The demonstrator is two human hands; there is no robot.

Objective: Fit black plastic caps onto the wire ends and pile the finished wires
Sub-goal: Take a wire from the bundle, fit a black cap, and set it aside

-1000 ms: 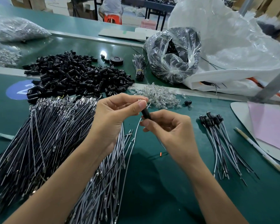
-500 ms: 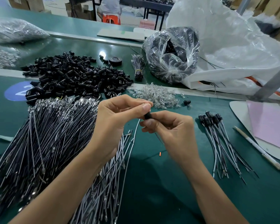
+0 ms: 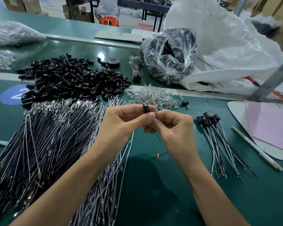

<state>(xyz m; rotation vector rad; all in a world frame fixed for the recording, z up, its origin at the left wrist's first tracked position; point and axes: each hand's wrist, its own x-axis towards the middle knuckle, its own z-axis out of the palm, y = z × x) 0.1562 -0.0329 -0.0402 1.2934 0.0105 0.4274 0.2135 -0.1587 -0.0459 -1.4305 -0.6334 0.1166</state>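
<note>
Lately changed: the hands have closed together, and the black cap, half a second ago almost hidden between the fingertips, now stands up above them.
Left hand: fingers curled, thumb and forefinger pinching the black cap from the left.
Right hand: fingers curled, pinching the wire just under the cap; its fingertips touch the left thumb.
Wire: runs down from the cap and comes out below the right hand, off the green table.
Cap position: upright between both hands' fingertips, held above the table.
Finished pile: capped wires lying right of the right hand, apart from it, caps at the far end.
Uncapped wires: large heap under and left of the left forearm.
Loose caps: black heap beyond the uncapped wires.
Clear bulbs: small heap just beyond the hands.
Stray cap: alone, right of the bulbs.
Pen: right of the finished pile.
</note>
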